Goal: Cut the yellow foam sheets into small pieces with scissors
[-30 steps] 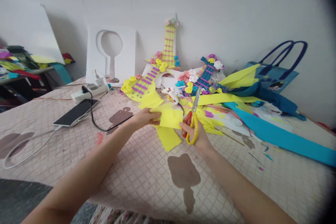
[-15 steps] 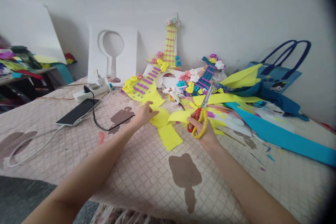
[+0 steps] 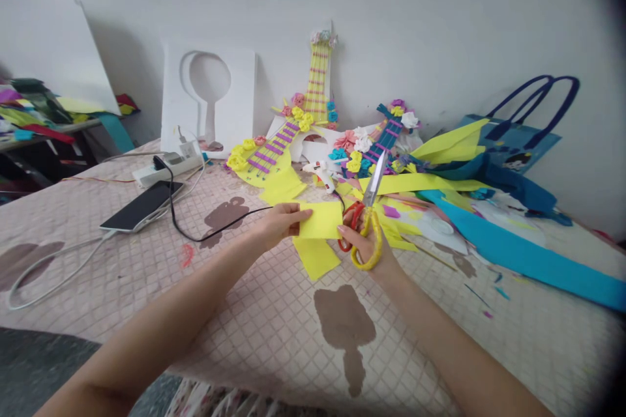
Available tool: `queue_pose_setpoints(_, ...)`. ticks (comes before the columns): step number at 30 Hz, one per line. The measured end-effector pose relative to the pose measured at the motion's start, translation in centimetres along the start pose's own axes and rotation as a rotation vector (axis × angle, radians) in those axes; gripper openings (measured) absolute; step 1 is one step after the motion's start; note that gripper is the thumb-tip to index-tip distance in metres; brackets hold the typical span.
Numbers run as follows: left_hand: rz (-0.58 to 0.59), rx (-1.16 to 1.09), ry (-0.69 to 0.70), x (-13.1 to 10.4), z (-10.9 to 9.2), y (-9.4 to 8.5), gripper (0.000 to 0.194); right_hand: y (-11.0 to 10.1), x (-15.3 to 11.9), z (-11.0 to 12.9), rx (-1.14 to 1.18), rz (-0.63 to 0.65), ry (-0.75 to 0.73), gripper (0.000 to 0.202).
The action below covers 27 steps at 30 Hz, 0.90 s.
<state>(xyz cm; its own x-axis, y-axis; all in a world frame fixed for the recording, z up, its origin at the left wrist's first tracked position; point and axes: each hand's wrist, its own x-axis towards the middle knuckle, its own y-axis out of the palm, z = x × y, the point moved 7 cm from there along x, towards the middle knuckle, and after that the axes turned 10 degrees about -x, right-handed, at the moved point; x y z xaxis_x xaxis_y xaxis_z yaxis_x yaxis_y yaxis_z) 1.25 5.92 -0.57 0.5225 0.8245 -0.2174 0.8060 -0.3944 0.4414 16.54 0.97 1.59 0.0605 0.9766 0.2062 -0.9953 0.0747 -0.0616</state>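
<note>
Between my hands is a yellow paper square (image 3: 321, 220). My left hand (image 3: 282, 223) pinches its left edge with thumb and fingers. My right hand (image 3: 372, 249) holds scissors (image 3: 374, 180) with one red and one yellow handle, blades pointing up and away, and its thumb is at the paper's right edge. Below the square, another yellow piece (image 3: 317, 260) lies on the tablecloth (image 3: 274, 326). Just beyond are more yellow paper (image 3: 282, 187) and a white glue gun (image 3: 321, 176).
Flower-trimmed paper guitars (image 3: 317, 78) stand at the back. A phone (image 3: 141, 207) and power strip (image 3: 169, 168) lie left. On the right are a long blue strip (image 3: 518, 257), yellow strips (image 3: 425, 184) and a blue bag (image 3: 518, 143).
My left hand has moved slightly right and closed on the yellow paper. The paper is now raised flat between both hands. The scissors have shifted a little left.
</note>
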Motion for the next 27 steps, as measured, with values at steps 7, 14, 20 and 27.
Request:
queue_pose_setpoints(7,0.076,0.111,0.02,0.0,-0.4,-0.5,0.028,-0.1,0.1,-0.4,0.008,-0.009,0.035,0.035)
queue_pose_setpoints(14,0.217,0.387,-0.031,-1.0,0.0,1.6,0.028,0.8,-0.4,-1.4,0.004,0.149,0.178,0.026)
queue_pose_setpoints(20,0.086,0.28,0.0,-0.4,0.1,0.4,0.037,0.6,-0.6,-2.0,-0.028,0.102,0.161,0.022)
queue_pose_setpoints(27,0.135,0.256,-0.044,-0.2,0.2,0.1,0.031,-0.3,-0.1,-2.8,-0.013,0.005,0.182,0.029)
